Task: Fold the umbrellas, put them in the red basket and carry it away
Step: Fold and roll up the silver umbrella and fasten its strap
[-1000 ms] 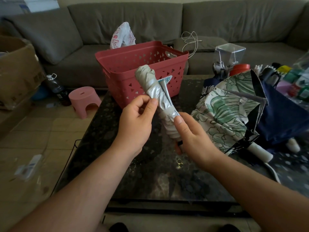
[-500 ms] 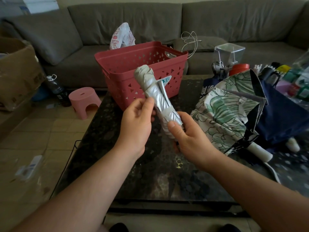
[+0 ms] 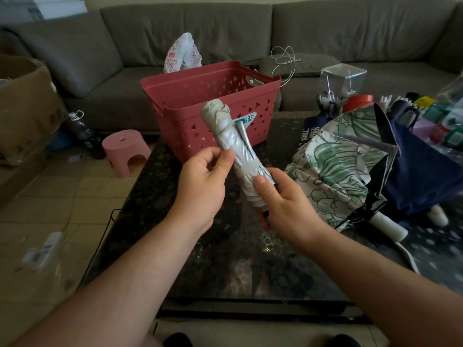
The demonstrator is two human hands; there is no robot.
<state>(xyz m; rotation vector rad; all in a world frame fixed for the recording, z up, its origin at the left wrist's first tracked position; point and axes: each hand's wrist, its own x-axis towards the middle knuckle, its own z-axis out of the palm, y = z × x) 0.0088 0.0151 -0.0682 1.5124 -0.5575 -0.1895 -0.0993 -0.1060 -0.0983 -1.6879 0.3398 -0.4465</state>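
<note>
Head view: both bare hands are raised over the dark speckled desk, each with a grip on one silver umbrella that is rolled into a tight bundle. It tilts — the top end leans up and away toward the left, in front of the red basket, and the lower end points down toward the person.

Left hand: thumb pressed against the left side of the roll at mid-length, fingers curled behind it; a pinching grip on the fabric.

Right hand: wrapped round the lower part of the umbrella, thumb lying over the closure strap that bands the roll. A narrow silver tab stands free from the strap, pointing up. The handle end is mostly hidden inside this hand; a small dark piece shows below the palm.

Red basket stands on the far left part of the desk, open side up; what it contains cannot be seen from this angle.

To the right on the desk — a leaf-print umbrella, unfolded and slumped, its white handle pointing toward the near right. A navy umbrella lies spread beside and partly under it.

Behind the desk: a grey sofa. On the floor at left, a pink stool and a cardboard box.
</note>
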